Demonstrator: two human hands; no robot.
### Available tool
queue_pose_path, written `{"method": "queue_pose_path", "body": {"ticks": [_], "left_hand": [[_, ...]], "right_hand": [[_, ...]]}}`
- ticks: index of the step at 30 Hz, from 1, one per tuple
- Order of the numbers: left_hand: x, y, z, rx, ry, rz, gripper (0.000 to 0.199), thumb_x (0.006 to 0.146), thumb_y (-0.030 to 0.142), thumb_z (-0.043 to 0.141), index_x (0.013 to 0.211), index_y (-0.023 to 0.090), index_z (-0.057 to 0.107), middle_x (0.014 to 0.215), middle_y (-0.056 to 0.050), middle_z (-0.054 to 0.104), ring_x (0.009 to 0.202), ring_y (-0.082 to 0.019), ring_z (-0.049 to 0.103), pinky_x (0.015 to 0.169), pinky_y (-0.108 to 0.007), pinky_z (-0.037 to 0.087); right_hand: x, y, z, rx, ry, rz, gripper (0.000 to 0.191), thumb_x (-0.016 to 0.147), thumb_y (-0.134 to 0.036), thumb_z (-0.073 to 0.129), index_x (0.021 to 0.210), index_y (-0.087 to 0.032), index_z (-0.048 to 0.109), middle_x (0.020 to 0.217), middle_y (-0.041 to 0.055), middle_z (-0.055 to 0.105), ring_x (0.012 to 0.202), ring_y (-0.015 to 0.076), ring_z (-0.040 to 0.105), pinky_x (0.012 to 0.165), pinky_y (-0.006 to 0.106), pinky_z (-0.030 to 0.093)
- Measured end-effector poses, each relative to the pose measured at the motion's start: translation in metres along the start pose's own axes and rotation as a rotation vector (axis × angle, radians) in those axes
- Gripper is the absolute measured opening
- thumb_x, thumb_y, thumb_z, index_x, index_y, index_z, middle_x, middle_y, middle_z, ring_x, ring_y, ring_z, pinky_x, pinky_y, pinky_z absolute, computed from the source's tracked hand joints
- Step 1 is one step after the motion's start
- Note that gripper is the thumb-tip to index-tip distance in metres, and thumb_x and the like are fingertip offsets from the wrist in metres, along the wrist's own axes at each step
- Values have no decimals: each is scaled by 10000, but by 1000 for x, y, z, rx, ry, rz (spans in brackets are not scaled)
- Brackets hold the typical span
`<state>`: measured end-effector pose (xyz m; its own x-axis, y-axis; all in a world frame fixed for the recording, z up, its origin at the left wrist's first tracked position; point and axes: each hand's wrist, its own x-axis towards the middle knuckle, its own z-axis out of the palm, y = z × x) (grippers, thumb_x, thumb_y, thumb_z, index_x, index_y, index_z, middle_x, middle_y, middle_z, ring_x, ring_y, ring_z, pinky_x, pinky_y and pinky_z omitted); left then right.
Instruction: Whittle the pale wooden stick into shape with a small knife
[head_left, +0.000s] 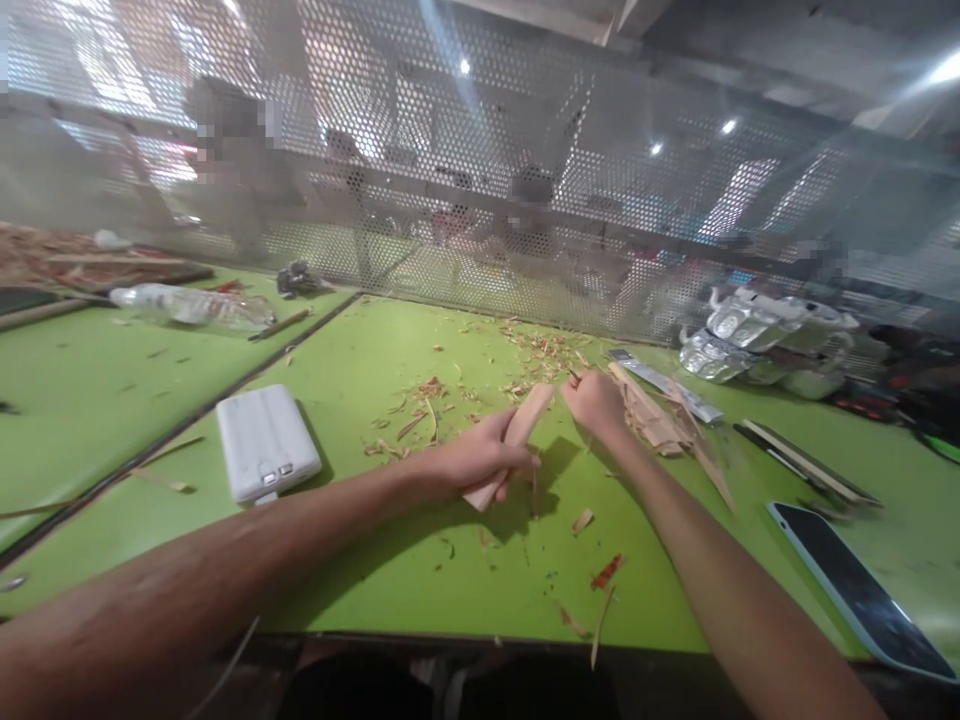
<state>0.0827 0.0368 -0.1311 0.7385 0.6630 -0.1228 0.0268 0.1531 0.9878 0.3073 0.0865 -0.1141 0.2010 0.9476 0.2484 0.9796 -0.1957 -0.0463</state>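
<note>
My left hand [484, 455] is closed around a flat, pale wooden strip [531, 412], which slants up to the right above the green table [360, 560]. Just right of the strip's upper end is my right hand [596, 405], closed in a fist. A small dark tip shows at its thumb side, but what it holds is mostly hidden. Wood shavings [540, 350] are scattered behind and around both hands. Beside the right wrist lie several thin wood pieces [649, 415] and a grey, ruler-like strip [667, 385].
A white power bank [266, 440] lies left. Farther off is a clear plastic bottle [195, 305]. On the right are a phone [859, 590], narrow sticks [806, 460] and silvery packages [757, 335]. A perforated metal screen [465, 200] borders the table's back, with people behind it.
</note>
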Motion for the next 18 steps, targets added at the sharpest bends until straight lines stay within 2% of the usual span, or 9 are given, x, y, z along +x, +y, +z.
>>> {"method": "queue_pose_path", "body": {"ticks": [4,8,11,14,16,18], "left_hand": [[1,4,-4,-56,-2,6,633,858,189,694,1389,113,358,642,43,584,434,-96,540,378,-190,434],[2,2,-3,-33,50,19,578,850,185,697,1339,125,394,656,42,584,445,-102,557,394,-205,464],[5,0,-1,63,205,57,488,831,181,695,1246,153,438,727,45,574,461,-104,574,410,-238,500],[8,-2,-1,181,394,82,351,834,175,665,1106,175,443,768,48,547,474,-109,583,407,-259,514],[9,-2,-1,215,445,73,298,838,164,641,1039,192,423,763,53,535,468,-110,580,398,-262,512],[10,-2,0,230,438,78,284,829,139,624,1003,204,409,757,59,527,459,-106,572,394,-260,511]], "right_hand": [[-13,-15,-4,56,-7,-190,345,936,-227,452,878,-157,785,813,98,759,725,205,657,638,269,407],[-28,-28,-8,-3,-43,-292,316,954,-285,502,988,-181,799,883,106,778,803,227,683,684,281,425],[-39,-41,-9,-104,-98,-318,344,975,-276,479,1015,-165,801,884,139,771,802,248,697,685,300,448],[-50,-53,-7,-112,-158,-325,317,959,-210,483,986,-165,796,830,124,759,758,232,698,662,290,462],[-54,-57,-7,-119,-164,-324,298,954,-184,488,970,-166,784,815,116,755,759,229,706,642,280,464],[-56,-59,-8,-139,-147,-314,289,960,-174,482,984,-162,769,842,125,759,783,237,717,636,279,469]]}}
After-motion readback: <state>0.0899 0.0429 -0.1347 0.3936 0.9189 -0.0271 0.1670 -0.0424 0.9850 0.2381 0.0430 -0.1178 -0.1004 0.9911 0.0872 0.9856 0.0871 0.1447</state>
